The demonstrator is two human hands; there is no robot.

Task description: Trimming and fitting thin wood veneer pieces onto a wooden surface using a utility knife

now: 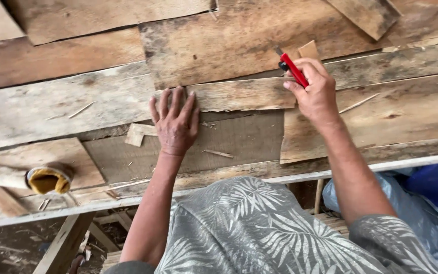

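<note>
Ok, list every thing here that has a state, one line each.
Left hand: flat, fingers spread, pressing on thin wooden strip.
Right hand: closed around red utility knife.
Red utility knife: blade out, at the strip's end.
Yellow-filled round container: open, lying on workbench.

A red utility knife (294, 70) with a black slider and a short grey blade is pointing up and to the left, tilting diagonally, its blade tip resting just above the top edge of a thin strip of wood veneer (239, 95). The strip is pale brown, weathered and rough-grained, with a ragged lower edge. It is lying flat and nearly level, running crosswise, its right end reaching just under the knife and its left end sitting well away from the knife.
</note>
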